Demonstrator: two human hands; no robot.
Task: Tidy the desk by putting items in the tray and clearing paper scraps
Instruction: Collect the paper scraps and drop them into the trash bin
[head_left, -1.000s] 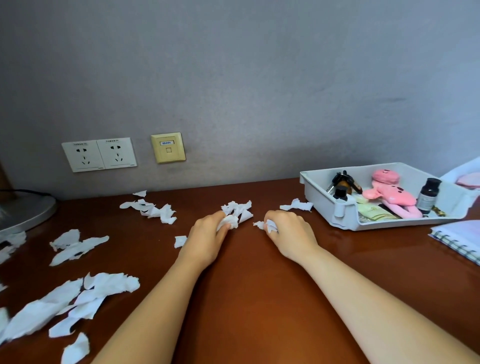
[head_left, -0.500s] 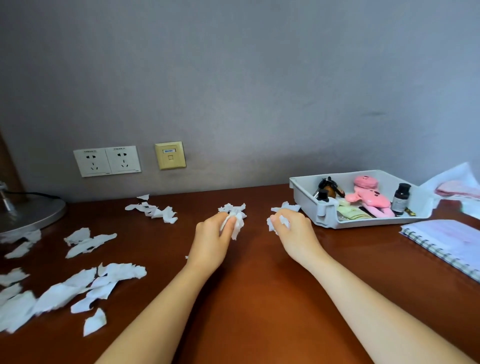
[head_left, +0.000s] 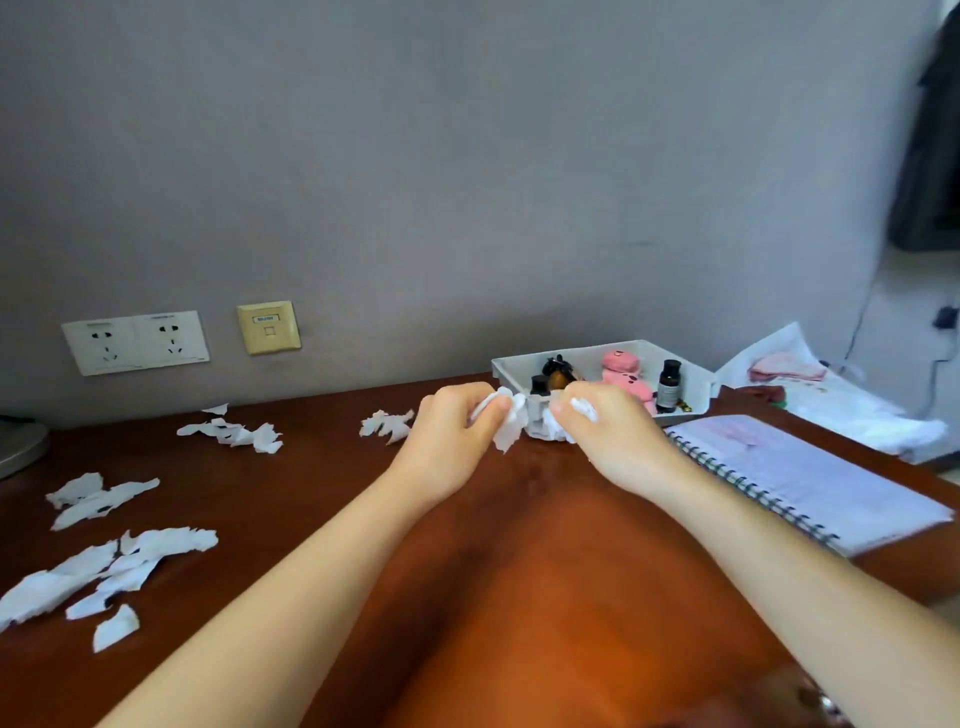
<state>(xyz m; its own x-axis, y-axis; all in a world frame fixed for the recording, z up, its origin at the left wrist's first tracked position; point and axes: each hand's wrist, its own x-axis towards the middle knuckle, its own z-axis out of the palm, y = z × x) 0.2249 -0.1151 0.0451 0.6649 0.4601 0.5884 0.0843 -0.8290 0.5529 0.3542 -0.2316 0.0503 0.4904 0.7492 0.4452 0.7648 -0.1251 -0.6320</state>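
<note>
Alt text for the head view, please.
A person's left hand and right hand each grip white paper scraps over a brown desk, in front of a white tray holding a pink toy and a dark bottle. More torn scraps litter the desk's left side; a spiral notebook lies at right.

Tray (head_left: 696, 396) front partly behind hands (head_left: 613, 432) and their paper scraps (head_left: 511, 427); lamp base (head_left: 18, 448) cut by left edge.
</note>
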